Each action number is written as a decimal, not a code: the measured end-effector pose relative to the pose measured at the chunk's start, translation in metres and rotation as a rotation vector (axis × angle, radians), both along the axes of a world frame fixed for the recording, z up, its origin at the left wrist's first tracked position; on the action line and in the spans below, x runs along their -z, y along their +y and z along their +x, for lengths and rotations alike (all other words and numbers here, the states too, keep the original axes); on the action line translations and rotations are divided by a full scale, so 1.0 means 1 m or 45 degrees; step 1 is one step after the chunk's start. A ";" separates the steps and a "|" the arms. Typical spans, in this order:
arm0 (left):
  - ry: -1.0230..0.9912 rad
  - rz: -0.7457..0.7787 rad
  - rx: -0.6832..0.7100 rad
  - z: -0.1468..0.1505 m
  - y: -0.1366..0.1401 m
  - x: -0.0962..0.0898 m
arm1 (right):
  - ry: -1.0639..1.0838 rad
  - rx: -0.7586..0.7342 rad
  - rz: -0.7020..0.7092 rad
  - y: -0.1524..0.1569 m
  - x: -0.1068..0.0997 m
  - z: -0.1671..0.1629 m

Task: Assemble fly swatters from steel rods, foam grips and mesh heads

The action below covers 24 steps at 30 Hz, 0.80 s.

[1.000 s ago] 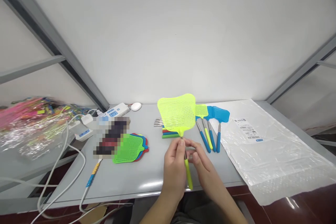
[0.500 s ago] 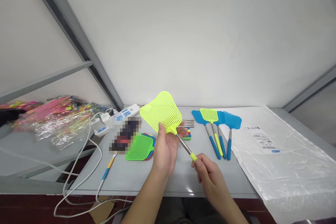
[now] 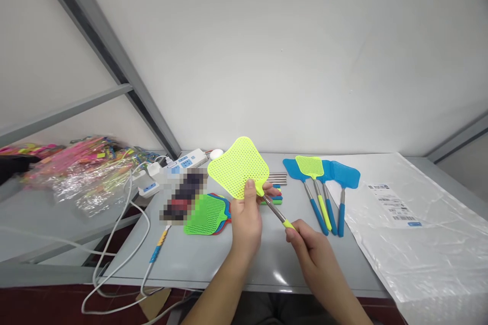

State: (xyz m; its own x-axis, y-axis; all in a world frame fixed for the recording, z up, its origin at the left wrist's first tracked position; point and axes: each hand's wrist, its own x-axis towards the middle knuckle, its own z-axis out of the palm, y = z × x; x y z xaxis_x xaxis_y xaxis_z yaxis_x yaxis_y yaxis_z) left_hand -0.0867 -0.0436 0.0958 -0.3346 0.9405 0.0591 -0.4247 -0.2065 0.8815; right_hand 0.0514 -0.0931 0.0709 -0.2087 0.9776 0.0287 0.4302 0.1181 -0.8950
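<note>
A yellow-green fly swatter (image 3: 241, 165) with a perforated head and a short metal shaft is held tilted above the table. My left hand (image 3: 248, 213) grips its head near the neck, thumb on the front and fingers behind. My right hand (image 3: 310, 246) is closed round the yellow-green handle, whose lower end it hides. Behind my left hand lie several metal rods (image 3: 278, 178) and coloured grips (image 3: 272, 201), partly covered. To the left, a green swatter head (image 3: 206, 216) tops a stack with blue and red ones. On the right are several swatters with handles, including a yellow one (image 3: 310, 166) and a blue one (image 3: 345, 174).
A white plastic bag (image 3: 430, 254) with a label covers the table's right side. Power strips (image 3: 186, 162) and white cables (image 3: 131, 244) lie at the left, beside a pixelated dark object (image 3: 183, 198). Plastic-wrapped colourful bundles (image 3: 84, 167) rest on a shelf further left.
The view has shifted slightly. Both hands still hold the yellow-green swatter, which keeps nearly the same tilt. More of a white round object behind it shows now.
</note>
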 end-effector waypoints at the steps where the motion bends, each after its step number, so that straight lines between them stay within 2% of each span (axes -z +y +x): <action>1: 0.001 -0.001 0.006 -0.002 0.000 0.001 | -0.009 0.001 -0.004 0.000 -0.001 0.000; 4: 0.000 -0.003 0.072 -0.009 0.001 0.004 | -0.010 -0.023 -0.016 0.001 -0.003 0.000; 8: -0.047 -0.030 0.317 -0.016 -0.005 0.011 | 0.017 -0.097 -0.079 0.003 -0.009 0.002; 13: -0.009 -0.057 0.443 -0.014 -0.021 0.027 | 0.003 -0.215 -0.156 0.008 -0.013 -0.001; 17: -0.013 -0.128 0.609 -0.011 -0.031 0.038 | 0.104 -0.219 -0.173 0.009 -0.009 -0.010; 21: -0.070 -0.161 0.638 -0.010 -0.033 0.045 | 0.174 -0.175 -0.285 0.009 -0.004 -0.015; 24: -0.092 -0.126 0.561 -0.010 -0.031 0.047 | 0.140 -0.181 -0.251 0.012 -0.003 -0.014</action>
